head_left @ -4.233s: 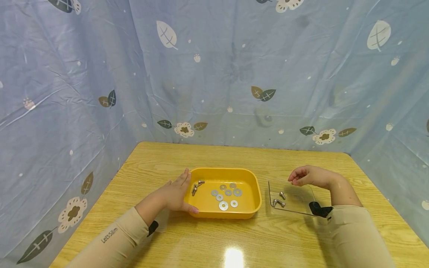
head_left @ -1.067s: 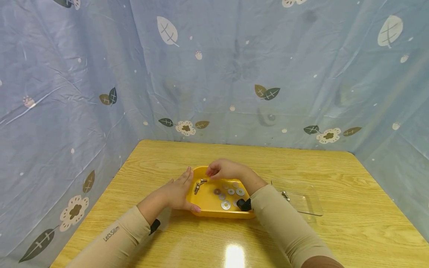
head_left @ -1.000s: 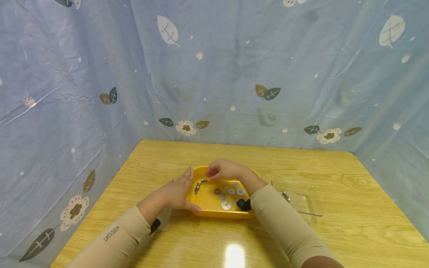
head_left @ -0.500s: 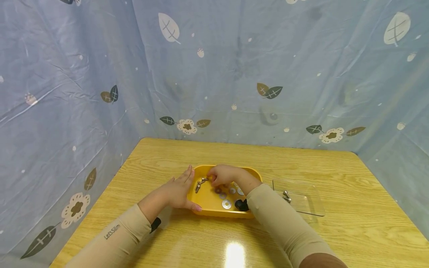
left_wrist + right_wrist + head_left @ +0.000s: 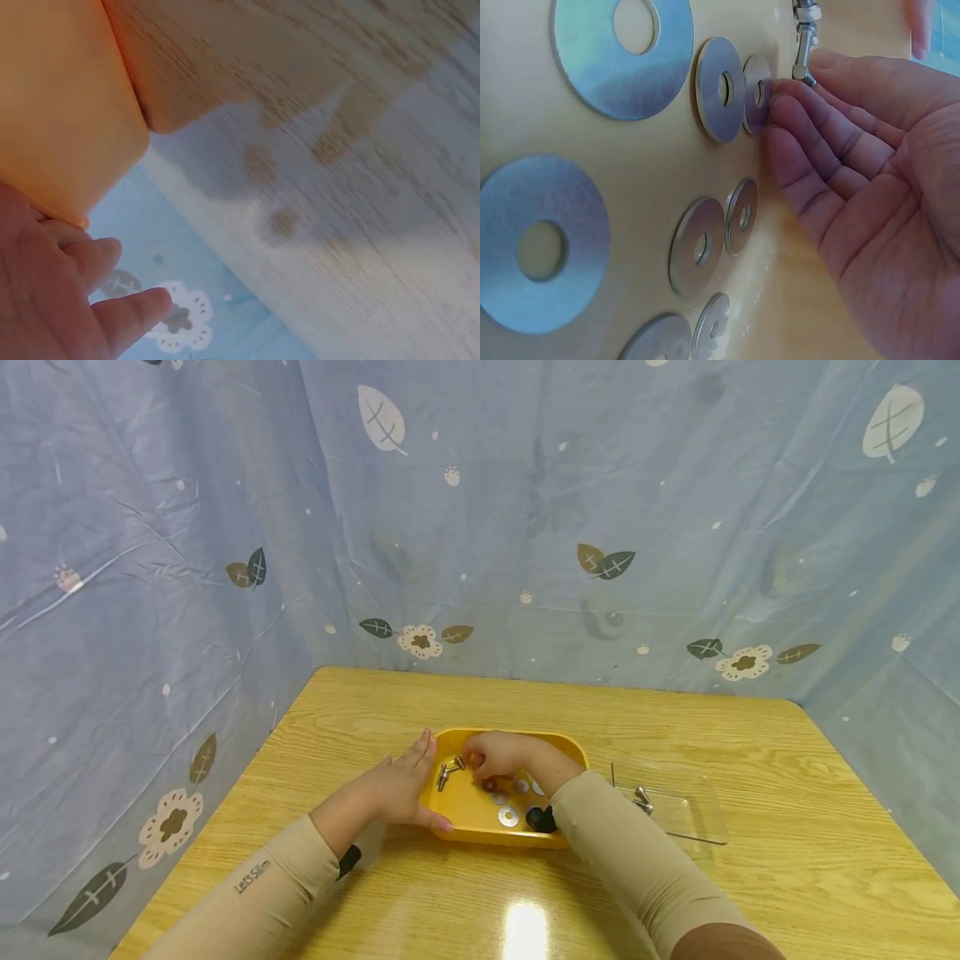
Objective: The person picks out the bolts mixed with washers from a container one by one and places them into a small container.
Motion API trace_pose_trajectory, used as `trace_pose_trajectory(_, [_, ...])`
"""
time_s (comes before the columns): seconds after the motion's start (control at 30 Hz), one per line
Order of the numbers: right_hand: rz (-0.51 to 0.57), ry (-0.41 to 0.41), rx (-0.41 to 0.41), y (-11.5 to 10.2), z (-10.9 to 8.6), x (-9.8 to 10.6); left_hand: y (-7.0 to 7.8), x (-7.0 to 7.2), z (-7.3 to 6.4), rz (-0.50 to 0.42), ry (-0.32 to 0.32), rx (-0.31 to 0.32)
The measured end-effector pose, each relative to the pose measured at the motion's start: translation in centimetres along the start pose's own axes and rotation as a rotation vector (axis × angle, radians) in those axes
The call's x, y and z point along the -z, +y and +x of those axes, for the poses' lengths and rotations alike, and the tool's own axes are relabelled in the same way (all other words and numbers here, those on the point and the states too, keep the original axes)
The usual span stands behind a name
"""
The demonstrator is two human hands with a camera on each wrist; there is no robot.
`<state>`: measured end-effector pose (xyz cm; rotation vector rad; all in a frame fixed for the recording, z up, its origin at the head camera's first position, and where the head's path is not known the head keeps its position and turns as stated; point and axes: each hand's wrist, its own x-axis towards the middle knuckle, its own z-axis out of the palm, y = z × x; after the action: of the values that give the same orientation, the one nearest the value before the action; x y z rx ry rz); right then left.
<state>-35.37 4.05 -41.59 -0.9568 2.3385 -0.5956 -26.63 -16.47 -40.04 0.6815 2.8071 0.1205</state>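
Observation:
A yellow tray (image 5: 480, 838) on the table holds metal screws (image 5: 443, 775) at its left end and several flat washers (image 5: 507, 816). My left hand (image 5: 390, 789) rests along the tray's left wall, fingers extended and thumb on the front rim; the left wrist view shows its fingers (image 5: 86, 262) at the tray's edge. Inside the tray is my right hand (image 5: 504, 755), thumb and curled fingertips pinching the end of a screw (image 5: 460, 763). In the right wrist view that screw (image 5: 804, 56) sits at the fingertips, beside the washers (image 5: 720, 90). The right forearm hides part of the tray.
Right of the yellow tray lies a clear plastic tray (image 5: 708, 814) with a few screws (image 5: 642, 799) in it, partly behind the right sleeve. A patterned blue curtain (image 5: 480, 527) hangs around the wooden table (image 5: 420, 893).
My right hand came from the clear tray into the yellow tray, then lowered to the screws. The screw at its fingertips has turned slightly. My left hand has stayed at the yellow tray.

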Motion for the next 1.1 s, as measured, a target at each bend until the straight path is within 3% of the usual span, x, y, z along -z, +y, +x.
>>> trace_pose_trajectory(0.3, [0.002,0.028,0.034,-0.2,0.1,-0.2,0.2,0.4,0.0,-0.002,-0.008,-0.004])
trace_pose_trajectory(0.5, [-0.056,0.058,0.08,0.2,0.6,-0.5,0.2,0.5,0.0,-0.013,-0.013,-0.001])
trace_pose_trajectory(1.1, [-0.211,0.125,0.086,0.2,1.6,-0.9,0.2,0.8,0.0,-0.026,-0.015,-0.005])
